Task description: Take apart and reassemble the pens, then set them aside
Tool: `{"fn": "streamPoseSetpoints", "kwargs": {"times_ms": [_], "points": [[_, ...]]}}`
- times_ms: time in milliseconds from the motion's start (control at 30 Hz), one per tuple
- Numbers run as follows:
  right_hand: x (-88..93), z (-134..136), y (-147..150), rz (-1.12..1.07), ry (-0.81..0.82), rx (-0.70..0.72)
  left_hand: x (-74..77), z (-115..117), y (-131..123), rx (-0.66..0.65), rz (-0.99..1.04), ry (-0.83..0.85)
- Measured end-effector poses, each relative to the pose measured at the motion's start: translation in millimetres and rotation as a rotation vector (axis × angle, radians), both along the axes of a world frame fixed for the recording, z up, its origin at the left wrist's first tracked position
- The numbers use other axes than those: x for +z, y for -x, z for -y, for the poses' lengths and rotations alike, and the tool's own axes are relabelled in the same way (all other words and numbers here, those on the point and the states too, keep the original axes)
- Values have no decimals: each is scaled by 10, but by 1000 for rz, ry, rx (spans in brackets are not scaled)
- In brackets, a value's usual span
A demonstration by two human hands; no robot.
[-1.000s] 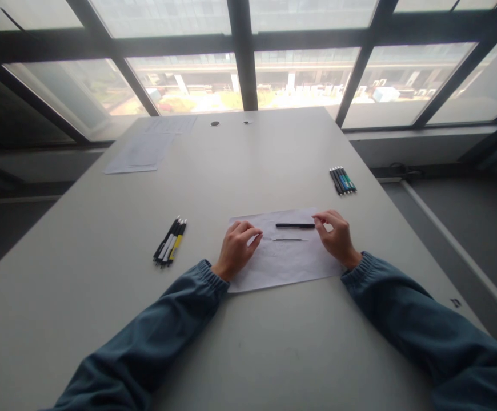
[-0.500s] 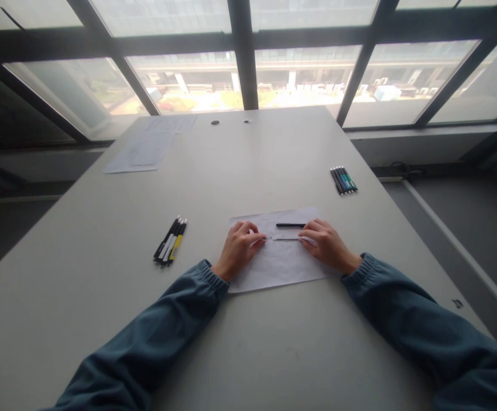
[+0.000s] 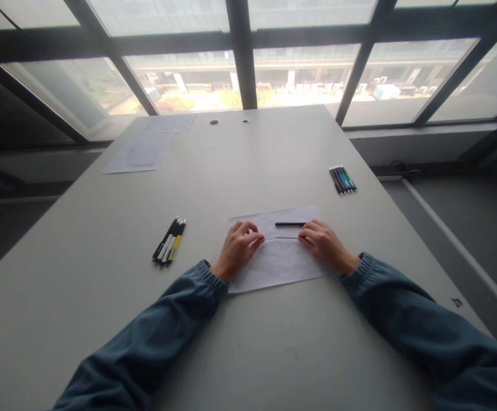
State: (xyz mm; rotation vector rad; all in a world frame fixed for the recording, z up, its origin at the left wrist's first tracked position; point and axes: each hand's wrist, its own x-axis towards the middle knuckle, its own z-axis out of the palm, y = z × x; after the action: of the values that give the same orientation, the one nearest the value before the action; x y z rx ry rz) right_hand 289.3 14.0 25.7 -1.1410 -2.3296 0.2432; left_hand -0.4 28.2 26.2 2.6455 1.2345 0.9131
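A sheet of white paper [image 3: 278, 268] lies under both my hands. My right hand [image 3: 328, 245] pinches one end of a thin, dark pen refill [image 3: 287, 237], which points left across the paper. My left hand [image 3: 240, 246] has thumb and forefinger pressed together at the refill's other end. A tiny pale piece seems to be between those fingertips, too small to name. Just beyond the refill lies a black pen barrel [image 3: 290, 224], its right end hidden behind my right fingers.
Several pens [image 3: 169, 242], black, white and yellow, lie bundled to the left. Another row of pens [image 3: 343, 180], with blue and green ones, is at the right edge. Printed sheets [image 3: 137, 151] lie far left on the white table [image 3: 248, 177]; windows stand beyond.
The gap between the refill's tip and the small piece at my left fingertips looks narrower. The refill appears darker than before. Both hands have otherwise hardly moved.
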Motion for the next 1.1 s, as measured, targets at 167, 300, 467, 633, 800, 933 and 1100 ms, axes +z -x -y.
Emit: {"fn": "streamPoseSetpoints", "kwargs": {"times_ms": [167, 300, 467, 633, 800, 933, 1100], "points": [[-24, -2, -12, -5, 5, 6, -1, 2, -6, -4, 19, -11], [-22, -2, -16, -8, 6, 14, -1, 2, -10, -10, 24, -16], [0, 3, -10, -29, -4, 11, -14, -1, 1, 5, 19, -7], [4, 4, -7, -33, -5, 33, -22, -5, 3, 0, 12, 10], [33, 16, 9, -19, -3, 34, -9, -1, -14, -22, 27, 11], [41, 30, 31, -17, 4, 44, 25, 14, -37, -71, 45, 15], [25, 38, 74, -18, 9, 83, 71, 34, -56, -105, 64, 15]]}}
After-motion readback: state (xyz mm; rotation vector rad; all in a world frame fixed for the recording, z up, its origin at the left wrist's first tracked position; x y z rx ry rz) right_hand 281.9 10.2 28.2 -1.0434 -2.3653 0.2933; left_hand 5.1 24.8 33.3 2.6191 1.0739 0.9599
